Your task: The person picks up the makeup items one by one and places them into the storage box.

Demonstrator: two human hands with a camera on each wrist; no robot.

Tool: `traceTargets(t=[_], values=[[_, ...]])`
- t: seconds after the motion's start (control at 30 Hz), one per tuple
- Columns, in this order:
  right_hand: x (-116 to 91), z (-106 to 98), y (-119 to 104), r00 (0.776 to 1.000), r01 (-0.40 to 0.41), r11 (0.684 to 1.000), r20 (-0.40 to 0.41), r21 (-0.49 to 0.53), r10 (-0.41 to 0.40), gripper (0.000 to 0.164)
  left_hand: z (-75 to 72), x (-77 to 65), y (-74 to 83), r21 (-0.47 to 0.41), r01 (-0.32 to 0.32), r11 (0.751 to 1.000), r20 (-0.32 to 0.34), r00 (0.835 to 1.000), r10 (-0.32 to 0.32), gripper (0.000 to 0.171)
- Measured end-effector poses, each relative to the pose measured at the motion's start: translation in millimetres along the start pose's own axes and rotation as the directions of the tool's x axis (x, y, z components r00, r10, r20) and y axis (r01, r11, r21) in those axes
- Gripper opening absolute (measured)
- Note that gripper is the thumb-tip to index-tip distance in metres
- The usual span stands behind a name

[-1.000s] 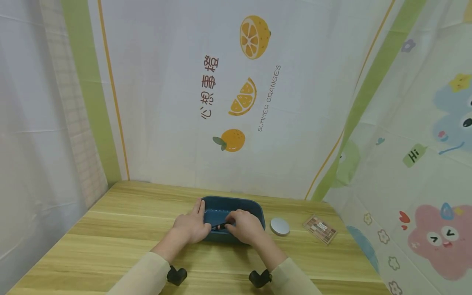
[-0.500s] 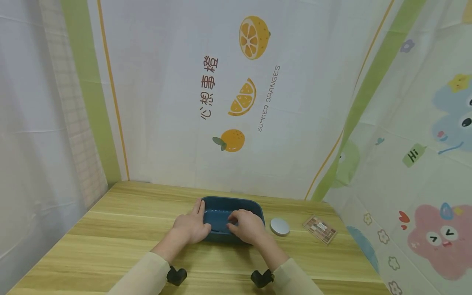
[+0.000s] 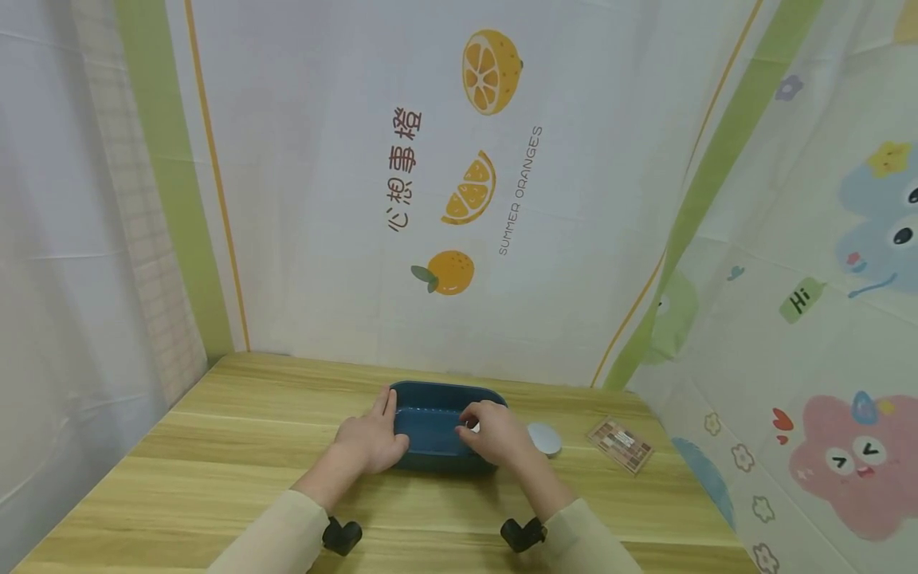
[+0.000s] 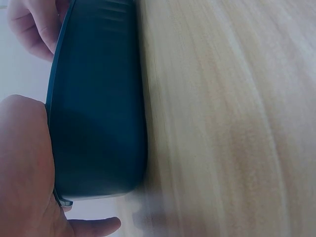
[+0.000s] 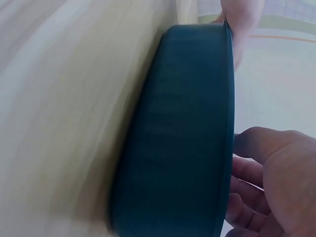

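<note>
A dark blue rectangular plastic box (image 3: 448, 465) with an open top stands on the table. My left hand (image 3: 367, 442) rests on its left end, two fingers straight along the rim and the thumb over the near left corner. In the left wrist view one finger of the left hand (image 4: 24, 168) extends past the end of the box (image 4: 98, 108). My right hand (image 3: 498, 434) is over the box's right part, fingers loosely curled with nothing seen in them. In the right wrist view the right hand (image 5: 286, 182) is at the rim of the box (image 5: 182, 138).
Just right of the box lies a round silver-white disc (image 3: 545, 439), partly behind the right hand. Farther right is an eyeshadow palette (image 3: 620, 444). The wood-grain table (image 3: 287, 414) meets a white curtain (image 3: 323, 319) printed with oranges behind the box.
The right hand has let go of a slim dark stick, possibly a makeup brush, inside the box, and moved right. The stick is now hidden from view. The left hand stays in place.
</note>
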State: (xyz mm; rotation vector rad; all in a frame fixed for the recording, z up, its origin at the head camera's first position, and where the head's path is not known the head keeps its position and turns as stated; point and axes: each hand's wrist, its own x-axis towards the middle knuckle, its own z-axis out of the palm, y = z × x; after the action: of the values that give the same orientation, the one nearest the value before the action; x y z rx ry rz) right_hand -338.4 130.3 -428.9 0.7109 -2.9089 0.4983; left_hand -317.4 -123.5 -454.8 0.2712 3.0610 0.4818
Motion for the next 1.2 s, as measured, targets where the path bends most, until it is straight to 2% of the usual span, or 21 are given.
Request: traceTargets(t=[0.5, 0.73, 0.87, 1.2], values=[[-5, -15, 33, 0.994, -0.091, 0.992, -0.059, 0.089, 0.096, 0.025, -0.5, -1.4, -0.1, -0.002, -0.004, 1.0, -0.007, 1.0, 0.004, 0.085], [-8, -21, 51, 0.976, -0.179, 0.979, -0.109, 0.1, 0.19, 0.033, 0.8, -0.2, -0.9, 0.004, -0.005, 1.0, -0.01, 1.0, 0.005, 0.084], [-12, -24, 60, 0.967, -0.2, 0.973, -0.139, 0.113, 0.215, 0.039, 1.2, -0.2, -0.8, -0.001, -0.005, 1.0, -0.011, 1.0, 0.005, 0.083], [-23, -25, 85, 0.949, -0.27, 0.959, -0.146, 0.088, 0.281, 0.046, -2.7, -3.7, 2.3, -0.018, -0.004, 1.0, -0.01, 1.0, 0.003, 0.084]])
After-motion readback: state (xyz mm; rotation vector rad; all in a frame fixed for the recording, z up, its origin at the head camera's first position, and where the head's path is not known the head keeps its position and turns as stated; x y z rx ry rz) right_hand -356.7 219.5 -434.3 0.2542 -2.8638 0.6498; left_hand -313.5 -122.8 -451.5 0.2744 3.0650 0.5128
